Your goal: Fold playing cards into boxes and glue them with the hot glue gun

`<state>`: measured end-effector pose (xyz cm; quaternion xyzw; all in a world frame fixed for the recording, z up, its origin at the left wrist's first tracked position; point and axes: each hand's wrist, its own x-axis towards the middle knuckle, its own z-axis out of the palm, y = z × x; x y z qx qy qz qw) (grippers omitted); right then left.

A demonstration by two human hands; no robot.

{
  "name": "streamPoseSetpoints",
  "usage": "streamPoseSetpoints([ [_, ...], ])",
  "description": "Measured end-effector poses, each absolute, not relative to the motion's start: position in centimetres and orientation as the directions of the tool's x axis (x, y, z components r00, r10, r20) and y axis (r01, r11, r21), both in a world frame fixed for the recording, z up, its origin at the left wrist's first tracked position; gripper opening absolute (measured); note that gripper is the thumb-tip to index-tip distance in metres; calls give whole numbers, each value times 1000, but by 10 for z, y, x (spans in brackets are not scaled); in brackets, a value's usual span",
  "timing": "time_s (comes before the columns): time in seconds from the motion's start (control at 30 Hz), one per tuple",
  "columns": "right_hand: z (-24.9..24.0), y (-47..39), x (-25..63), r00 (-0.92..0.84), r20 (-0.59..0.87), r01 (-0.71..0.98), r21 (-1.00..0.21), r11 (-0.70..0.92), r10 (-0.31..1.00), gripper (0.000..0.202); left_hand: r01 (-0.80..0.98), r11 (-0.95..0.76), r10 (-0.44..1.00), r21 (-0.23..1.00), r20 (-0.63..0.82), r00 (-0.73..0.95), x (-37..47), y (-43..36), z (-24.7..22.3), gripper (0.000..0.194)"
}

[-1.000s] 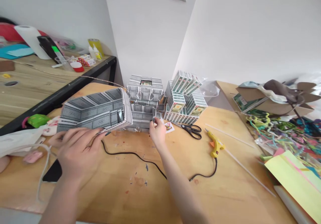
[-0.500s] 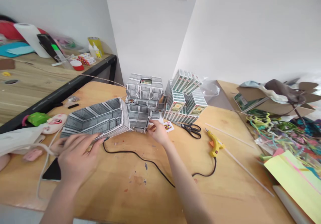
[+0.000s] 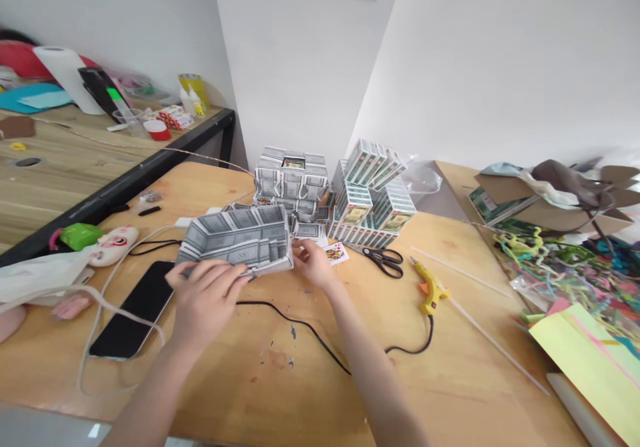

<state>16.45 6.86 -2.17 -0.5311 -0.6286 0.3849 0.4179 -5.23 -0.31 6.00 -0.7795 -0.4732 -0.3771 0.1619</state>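
Card tray (image 3: 237,233): open-topped, angular trough of patterned grey-and-white playing cards, smooth and banded, tilted in front of the card model (image 3: 291,183), above the wooden table (image 3: 280,373).
Left hand (image 3: 203,297): fingers closed over the tray's near rim, gripping it.
Right hand (image 3: 315,265): fingers curled beside the tray's right end; cannot tell whether they pinch anything.
Court card (image 3: 336,253): flat, glossy, near the right wrist.
Scissors (image 3: 384,261): black looped handles.
Glue gun (image 3: 431,290): yellow plastic, lying right of the scissors.
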Motion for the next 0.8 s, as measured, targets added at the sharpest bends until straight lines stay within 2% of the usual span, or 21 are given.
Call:
streamPoseSetpoints([
  [0.07, -16, 61, 171, -31, 74, 291, -953, 80, 997, 24, 804, -574, 622, 157, 722, 303, -39, -10, 61, 4],
  [0.17, -5, 36, 191, 12, -12, 184, -983, -14, 1000, 51, 695, -674, 631, 248, 682, 369, -21, -21, 58, 8],
  [0.23, 2, 13, 208, -12, -61, 95, -994, -60, 998, 59, 631, -729, 620, 266, 648, 443, -8, -27, 55, 14],
  [0.3, 5, -9, 225, -18, -152, -209, -966, -153, 988, 48, 577, -773, 594, 264, 619, 513, 6, -33, 51, 18],
  [0.4, 1, -33, 246, 78, -213, -403, -900, -165, 974, 54, 488, -837, 530, 247, 589, 610, 25, -37, 48, 17],
  [0.47, -4, -41, 258, 163, -270, -447, -878, -173, 949, 47, 425, -872, 479, 244, 610, 632, 30, -33, 48, 12],
  [0.53, -9, -45, 271, 229, -308, -474, -864, -171, 924, 40, 423, -868, 478, 258, 665, 574, 27, -21, 47, 15],
  [0.6, -13, -47, 283, 290, -308, -475, -868, -143, 906, 33, 544, -784, 569, 299, 697, 437, 16, -5, 42, 26],
  [0.67, -18, -47, 295, 362, -274, -426, -899, -103, 891, 21, 698, -631, 700, 338, 637, 323, 3, 13, 34, 33],
  [0.73, -24, -46, 305, 423, -227, -365, -929, -65, 877, 12, 792, -533, 773, 297, 552, 313, -6, 25, 25, 41],
  [0.8, -32, -46, 312, 468, -162, -308, -951, -12, 869, 11, 831, -493, 796, 257, 520, 311, -5, 31, 18, 42],
])
